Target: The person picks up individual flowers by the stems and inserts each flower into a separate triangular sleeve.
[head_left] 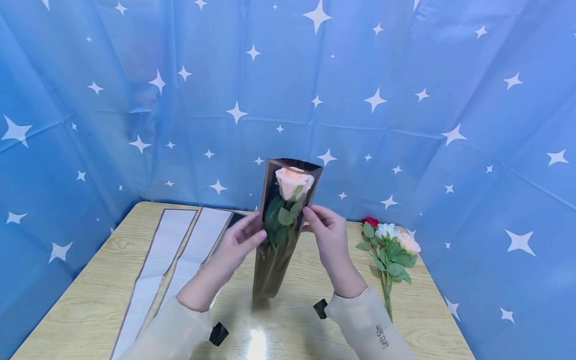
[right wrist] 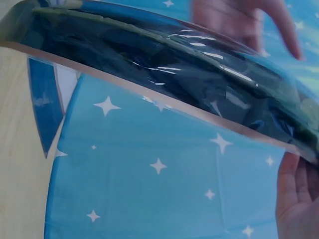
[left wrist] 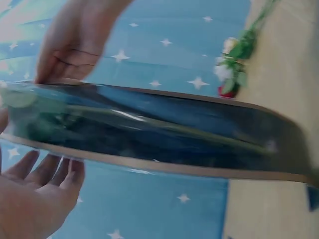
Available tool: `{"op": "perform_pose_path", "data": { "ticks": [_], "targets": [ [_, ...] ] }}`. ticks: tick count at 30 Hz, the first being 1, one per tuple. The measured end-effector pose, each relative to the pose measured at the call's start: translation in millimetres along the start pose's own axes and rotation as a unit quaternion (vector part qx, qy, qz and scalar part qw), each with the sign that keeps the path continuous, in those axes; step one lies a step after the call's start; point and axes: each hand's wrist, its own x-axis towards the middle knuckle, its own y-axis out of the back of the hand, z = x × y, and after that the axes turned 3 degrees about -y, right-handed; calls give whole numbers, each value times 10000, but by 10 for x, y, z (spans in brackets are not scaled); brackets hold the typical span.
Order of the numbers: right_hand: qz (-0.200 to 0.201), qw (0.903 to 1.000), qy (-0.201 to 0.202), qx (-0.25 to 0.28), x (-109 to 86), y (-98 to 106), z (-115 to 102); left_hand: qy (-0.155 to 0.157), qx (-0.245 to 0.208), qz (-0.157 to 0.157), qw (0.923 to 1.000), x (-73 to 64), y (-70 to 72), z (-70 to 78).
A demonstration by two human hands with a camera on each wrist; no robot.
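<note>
Pale pink rose with green leaves [head_left: 292, 190], enclosed in a tall, narrow, clear-fronted sleeve with dark brown edging [head_left: 274, 275], is held near the middle of the head view, its top tilted towards one o'clock. At nine o'clock the sleeve's edge is gripped between thumb and fingers by the left hand [head_left: 234, 244]; at three o'clock it is pinched by the right hand [head_left: 330, 235]. Whether the base is touching the table cannot be told. "LetsSim" is printed in dark letters on the cream garment cuff [head_left: 360, 317] of the right arm. Glossy, pale wood-grain table [head_left: 90, 290] is backed by a creased blue curtain with white four-pointed stars [head_left: 288, 80]. Between eight and nine o'clock, long white dark-edged strips [head_left: 153, 280] are laid; between three and four, red, white and pale pink flowers [head_left: 391, 245]. Inside the sleeve, a long green stem [left wrist: 194, 132], obscured in the head view, is revealed by both wrist views.
</note>
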Motion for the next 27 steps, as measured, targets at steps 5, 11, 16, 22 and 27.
{"op": "perform_pose_path", "data": {
  "ticks": [5,11,16,22,27],
  "targets": [
    [462,9984,-28,319,111,48,-77,376,752,-629,9945,-79,-20,-282],
    [798,9956,-129,467,223,96,-80,454,1035,-821,9902,-176,-56,-512],
    [733,9958,-296,460,234,97,-25,435,1039,-471,9925,-194,-110,-581],
    [401,9954,-653,568,207,95,12,315,1259,-182,9914,-195,-157,-617],
    [-220,9948,-899,425,104,94,124,152,1471,131,9889,-182,-176,-618]
  ]
}}
